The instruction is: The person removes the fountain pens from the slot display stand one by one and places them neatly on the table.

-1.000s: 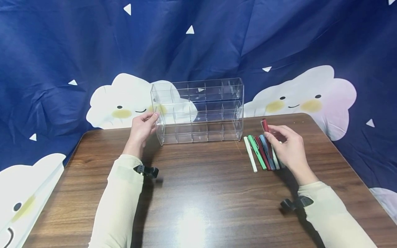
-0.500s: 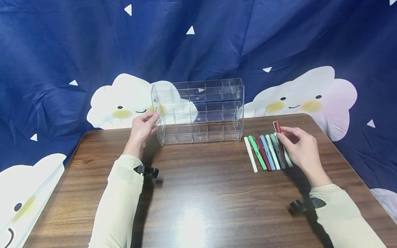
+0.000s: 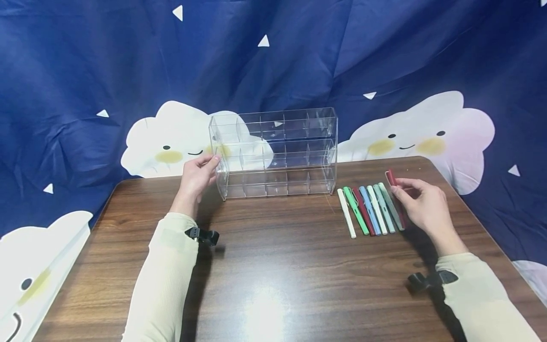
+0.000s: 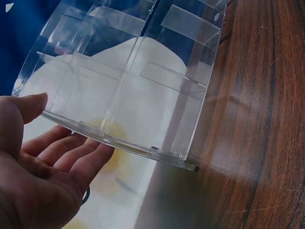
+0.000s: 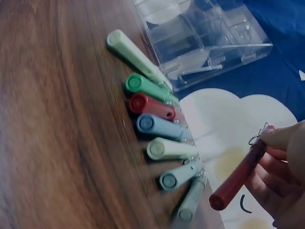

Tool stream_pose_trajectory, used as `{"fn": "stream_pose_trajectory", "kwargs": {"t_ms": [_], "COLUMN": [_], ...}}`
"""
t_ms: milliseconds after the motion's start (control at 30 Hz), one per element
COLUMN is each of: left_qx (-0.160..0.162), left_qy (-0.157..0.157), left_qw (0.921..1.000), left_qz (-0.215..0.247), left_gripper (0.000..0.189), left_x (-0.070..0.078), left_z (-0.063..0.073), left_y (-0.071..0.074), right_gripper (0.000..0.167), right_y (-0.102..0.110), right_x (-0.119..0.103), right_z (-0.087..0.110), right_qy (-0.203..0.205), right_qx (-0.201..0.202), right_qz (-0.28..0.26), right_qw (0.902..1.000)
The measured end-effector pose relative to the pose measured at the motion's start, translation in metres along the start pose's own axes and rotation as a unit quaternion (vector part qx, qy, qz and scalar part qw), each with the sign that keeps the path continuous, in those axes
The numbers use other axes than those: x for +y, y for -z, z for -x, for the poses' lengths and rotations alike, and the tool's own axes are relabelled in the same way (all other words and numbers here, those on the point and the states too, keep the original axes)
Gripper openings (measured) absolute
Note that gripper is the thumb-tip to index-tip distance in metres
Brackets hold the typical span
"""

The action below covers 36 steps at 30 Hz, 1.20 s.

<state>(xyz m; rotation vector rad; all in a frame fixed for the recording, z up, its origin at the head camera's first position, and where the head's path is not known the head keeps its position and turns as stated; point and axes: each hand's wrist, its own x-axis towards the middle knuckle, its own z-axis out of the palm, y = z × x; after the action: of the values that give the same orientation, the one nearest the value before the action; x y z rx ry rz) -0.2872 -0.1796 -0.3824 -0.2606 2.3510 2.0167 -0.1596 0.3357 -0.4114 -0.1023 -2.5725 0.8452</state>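
A clear acrylic organizer [image 3: 275, 156] with rows of small compartments stands upright at the back of the table. At its left side, my left hand [image 3: 197, 178] holds the side panel, thumb on one side of it and fingers [image 4: 90, 160] on the other. My right hand [image 3: 425, 204] pinches a dark red capped pen [image 5: 238, 176] near its clip end, the other end pointing down. Left of that hand, a row of pens lies side by side on the table: a white pen [image 3: 346, 213], a green pen [image 3: 356, 211], another red pen [image 5: 150, 106], a blue pen [image 5: 159, 126] and several pale ones.
The brown wooden table [image 3: 273, 266] reaches back to a dark blue curtain [image 3: 299, 57] printed with white clouds. Black wrist cameras are strapped over both pale sleeves [image 3: 171, 266]. The organizer is just left of the pen row.
My right hand has moved right across the pen row with the red pen, from above its middle to its right end. The left hand and organizer have stayed in place.
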Motion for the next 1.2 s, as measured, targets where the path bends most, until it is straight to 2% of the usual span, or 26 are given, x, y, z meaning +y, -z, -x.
{"fn": "stream_pose_trajectory", "kwargs": {"t_ms": [300, 733, 1200], "left_qx": [0.001, -0.004, -0.006], "left_qy": [0.002, 0.006, 0.011], "left_qw": [0.9999, 1.0, 0.9999], "left_qz": [-0.014, -0.005, -0.012], "left_gripper": [0.051, 0.052, 0.053], "left_x": [0.001, 0.0, 0.001], "left_z": [0.0, 0.0, 0.0], "left_y": [0.001, 0.0, 0.002], "right_gripper": [0.032, 0.037, 0.038], "right_y": [0.0, -0.008, -0.014], "right_x": [0.015, 0.041, 0.036], "right_z": [-0.005, -0.011, -0.028], "right_qy": [-0.011, -0.054, -0.091], "right_qx": [-0.031, -0.089, -0.149], "right_qz": [0.034, 0.046, 0.095], "right_qw": [0.9989, 0.9935, 0.9801]}}
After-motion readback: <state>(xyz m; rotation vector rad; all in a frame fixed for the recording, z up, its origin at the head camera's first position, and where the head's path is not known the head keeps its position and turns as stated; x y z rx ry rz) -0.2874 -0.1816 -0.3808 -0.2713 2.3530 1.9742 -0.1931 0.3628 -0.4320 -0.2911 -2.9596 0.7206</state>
